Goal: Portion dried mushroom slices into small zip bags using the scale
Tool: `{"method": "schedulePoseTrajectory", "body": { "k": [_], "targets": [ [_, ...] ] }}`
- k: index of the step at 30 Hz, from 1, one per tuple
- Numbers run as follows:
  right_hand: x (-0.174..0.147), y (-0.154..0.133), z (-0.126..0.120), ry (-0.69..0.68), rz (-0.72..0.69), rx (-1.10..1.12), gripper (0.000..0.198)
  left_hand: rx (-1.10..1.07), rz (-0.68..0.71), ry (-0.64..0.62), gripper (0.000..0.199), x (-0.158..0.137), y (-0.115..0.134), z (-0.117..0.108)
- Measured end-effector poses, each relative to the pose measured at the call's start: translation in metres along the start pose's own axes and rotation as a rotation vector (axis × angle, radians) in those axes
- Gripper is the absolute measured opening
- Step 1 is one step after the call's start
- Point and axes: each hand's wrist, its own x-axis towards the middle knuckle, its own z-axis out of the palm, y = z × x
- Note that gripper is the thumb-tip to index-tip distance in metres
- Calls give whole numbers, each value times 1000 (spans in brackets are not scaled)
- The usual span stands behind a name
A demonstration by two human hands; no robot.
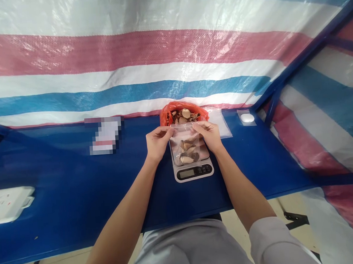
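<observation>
A clear zip bag (186, 152) with several brown and pale dried pieces inside hangs or rests over a digital kitchen scale (193, 173). My left hand (159, 142) pinches the bag's upper left corner. At the upper right corner, my right hand (208, 135) grips the same bag between thumb and fingers. The bag's top edge is stretched between both hands. Whether its bottom presses on the scale plate, I cannot tell. Just behind, a red plastic bag (165, 113) stands with its mouth wide, full of similar dried pieces (184, 117).
Flat clear bags (222, 125) lie right of the red bag. Farther right is a small bag with a white round object (247, 118). A blurred-out item (106, 135) and a white box-like device (10, 204) lie left on the blue table (78, 185). A striped sheet (129, 51) hangs behind.
</observation>
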Motion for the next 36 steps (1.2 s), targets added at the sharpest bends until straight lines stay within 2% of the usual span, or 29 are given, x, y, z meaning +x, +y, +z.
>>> {"method": "schedulePoseTrajectory", "body": {
  "k": [11,18,26,36],
  "targets": [
    [-3,-3,3,39,-30,-3,38,-11,-2,5,30,0,-5,2],
    [-4,-1,2,-51,-22,-15,33,18,4,-7,29,-1,-3,2],
    [-4,-3,4,-3,-34,25,27,5,-31,-89,30,-3,-3,3],
    [-4,-1,2,-68,-27,29,30,-26,17,-92,29,-4,-4,2]
  ]
}}
